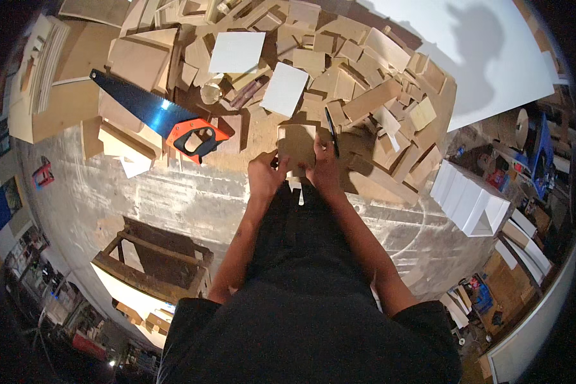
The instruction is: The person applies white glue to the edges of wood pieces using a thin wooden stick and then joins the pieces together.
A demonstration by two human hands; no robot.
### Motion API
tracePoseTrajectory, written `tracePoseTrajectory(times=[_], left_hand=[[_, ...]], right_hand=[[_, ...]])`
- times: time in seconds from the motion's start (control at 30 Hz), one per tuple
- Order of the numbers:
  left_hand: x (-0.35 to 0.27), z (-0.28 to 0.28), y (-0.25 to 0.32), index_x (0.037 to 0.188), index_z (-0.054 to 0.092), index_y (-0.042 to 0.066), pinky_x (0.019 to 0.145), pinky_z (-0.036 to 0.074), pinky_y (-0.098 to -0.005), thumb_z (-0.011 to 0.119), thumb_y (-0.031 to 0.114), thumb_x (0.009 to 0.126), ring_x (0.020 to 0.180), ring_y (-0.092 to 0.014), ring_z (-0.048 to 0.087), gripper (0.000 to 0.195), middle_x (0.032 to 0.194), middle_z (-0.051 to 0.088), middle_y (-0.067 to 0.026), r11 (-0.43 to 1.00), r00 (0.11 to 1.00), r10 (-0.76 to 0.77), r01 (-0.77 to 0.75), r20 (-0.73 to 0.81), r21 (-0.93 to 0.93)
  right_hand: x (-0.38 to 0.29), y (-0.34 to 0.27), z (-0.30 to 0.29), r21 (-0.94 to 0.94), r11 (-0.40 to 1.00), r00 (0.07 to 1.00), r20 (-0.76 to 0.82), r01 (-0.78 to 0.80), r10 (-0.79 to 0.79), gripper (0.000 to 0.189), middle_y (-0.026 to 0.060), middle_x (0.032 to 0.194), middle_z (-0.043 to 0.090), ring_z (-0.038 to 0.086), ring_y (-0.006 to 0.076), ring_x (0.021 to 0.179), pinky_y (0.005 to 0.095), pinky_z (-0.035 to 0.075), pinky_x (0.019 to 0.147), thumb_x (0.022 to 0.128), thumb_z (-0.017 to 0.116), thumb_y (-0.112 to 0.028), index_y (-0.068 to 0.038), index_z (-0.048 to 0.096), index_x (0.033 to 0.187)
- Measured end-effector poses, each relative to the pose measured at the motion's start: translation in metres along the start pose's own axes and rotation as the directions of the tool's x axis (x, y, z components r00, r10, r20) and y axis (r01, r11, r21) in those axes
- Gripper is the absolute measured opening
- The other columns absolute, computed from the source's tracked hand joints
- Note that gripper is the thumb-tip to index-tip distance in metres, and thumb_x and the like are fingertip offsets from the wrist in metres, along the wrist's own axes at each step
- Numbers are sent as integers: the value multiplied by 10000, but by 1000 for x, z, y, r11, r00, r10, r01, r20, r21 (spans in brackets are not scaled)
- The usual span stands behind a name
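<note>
Both my hands grip a small wooden block (296, 144) in front of my body. My left hand (265, 174) holds its left lower edge, thumb on the top face. From the other side my right hand (324, 168) has its fingers along the right edge. A dark pen-like stick (332, 132) lies just beyond the right fingers; whether they touch it I cannot tell. To the left lies a handsaw with a blue-black blade (146, 105) and an orange and black handle (192, 134). White rectangular pieces (284, 90) rest among the wood offcuts beyond the block.
Many wood offcuts (398, 96) cover the work surface. A clear tape roll (211, 93) sits left of centre. A white box-like unit (470, 199) stands on the right, a wooden frame stool (149, 269) at lower left. A large white panel (432, 57) is at upper right.
</note>
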State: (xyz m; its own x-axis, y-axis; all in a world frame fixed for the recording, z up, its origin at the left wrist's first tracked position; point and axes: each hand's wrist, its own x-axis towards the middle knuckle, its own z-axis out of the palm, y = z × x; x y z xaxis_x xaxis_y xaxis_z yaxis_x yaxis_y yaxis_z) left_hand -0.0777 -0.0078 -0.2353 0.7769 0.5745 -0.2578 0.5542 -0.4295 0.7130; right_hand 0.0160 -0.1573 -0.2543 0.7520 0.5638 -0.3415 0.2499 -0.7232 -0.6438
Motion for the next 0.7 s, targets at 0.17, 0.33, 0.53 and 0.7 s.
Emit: tracePoseTrajectory(times=[0.17,0.33,0.53,0.7], left_hand=[[-5,3,3,960,710,-30,615,528,-356,740,174,779,649,-272,684,274,730,677,-192,998,997,-49,46,-63,-48],[-5,-1,5,911,713,-46,616,525,-353,747,185,778,654,-256,689,269,733,686,-192,997,998,-51,49,-37,-52],[7,-14,2,1012,688,-55,616,544,-340,799,202,734,667,-243,707,394,746,703,-183,980,983,-118,138,142,-143],[28,-37,-5,1208,616,31,712,563,-361,873,274,637,906,-262,697,672,989,702,-168,991,950,-113,129,292,-35]], right_hand=[[-2,7,3,46,995,994,-72,91,-88,926,281,1223,446,533,436,1102,445,479,904,675,826,-127,30,312,1430],[-2,10,5,24,996,995,-67,80,-78,956,263,1207,453,547,405,1084,429,487,891,667,845,-176,12,311,1437],[3,20,10,-53,996,996,-40,77,-79,964,261,1239,428,520,397,1122,431,467,930,659,827,-158,-4,293,1447],[6,19,7,-25,999,999,-10,43,-43,958,268,1252,419,510,399,1141,432,461,949,649,804,-121,-9,289,1450]])
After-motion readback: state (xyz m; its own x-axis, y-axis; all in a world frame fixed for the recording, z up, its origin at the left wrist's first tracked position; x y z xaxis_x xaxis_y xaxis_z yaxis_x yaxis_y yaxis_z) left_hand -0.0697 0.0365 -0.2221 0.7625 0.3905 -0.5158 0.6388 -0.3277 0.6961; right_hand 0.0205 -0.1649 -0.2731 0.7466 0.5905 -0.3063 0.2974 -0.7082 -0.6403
